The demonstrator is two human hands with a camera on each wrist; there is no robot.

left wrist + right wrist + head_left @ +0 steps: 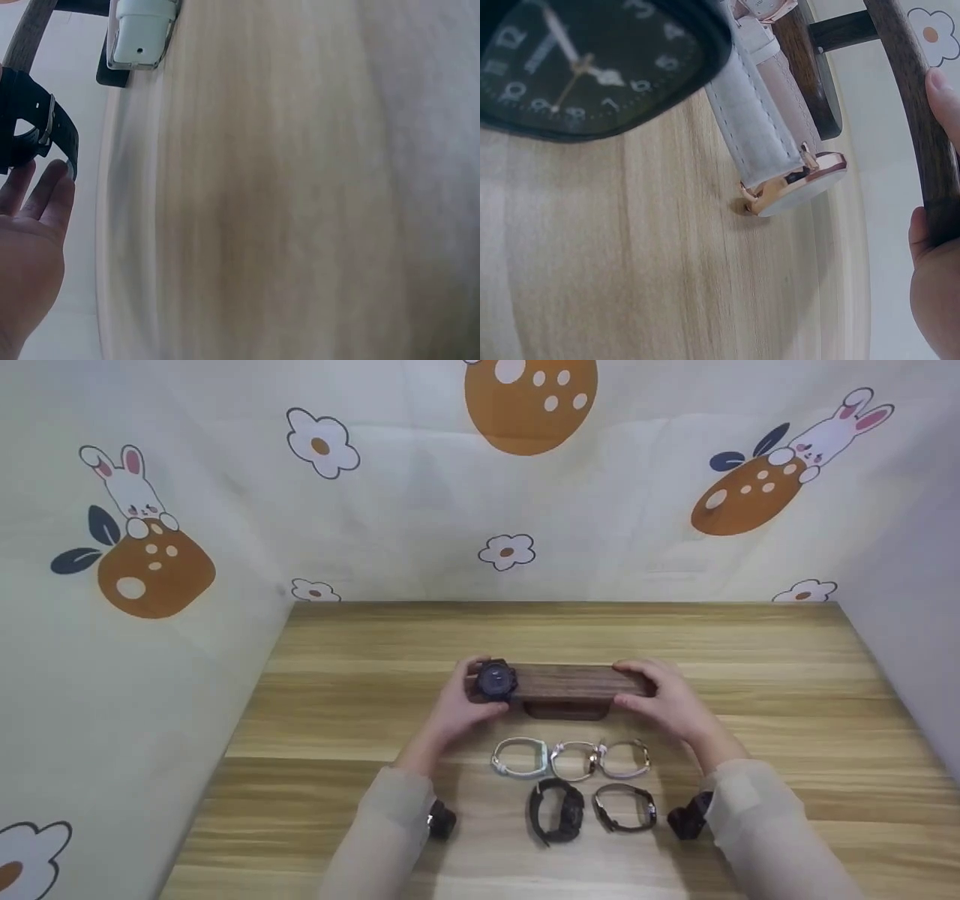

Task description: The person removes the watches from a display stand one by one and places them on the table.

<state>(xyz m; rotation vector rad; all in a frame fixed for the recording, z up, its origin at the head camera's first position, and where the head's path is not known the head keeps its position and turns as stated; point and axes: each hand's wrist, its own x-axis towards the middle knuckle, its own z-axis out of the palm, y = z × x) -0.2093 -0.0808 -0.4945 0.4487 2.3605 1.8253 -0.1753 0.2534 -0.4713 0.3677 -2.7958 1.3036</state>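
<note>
A dark wooden watch stand lies across the table, its bar raised over a rounded base. Around the bar's left end sits a black watch, dial up. My left hand holds this watch, thumb in front and fingers behind. The left wrist view has the fingertips touching the hanging black strap. My right hand grips the bar's right end between thumb and fingers. The right wrist view shows that thumb and part of the palm against the wood; the other fingers are mostly hidden.
In front of the stand lie a light-blue watch, two pale-strapped watches with gold-toned cases, a chunky black watch and a slim dark watch. Patterned cloth rises behind the table's back edge.
</note>
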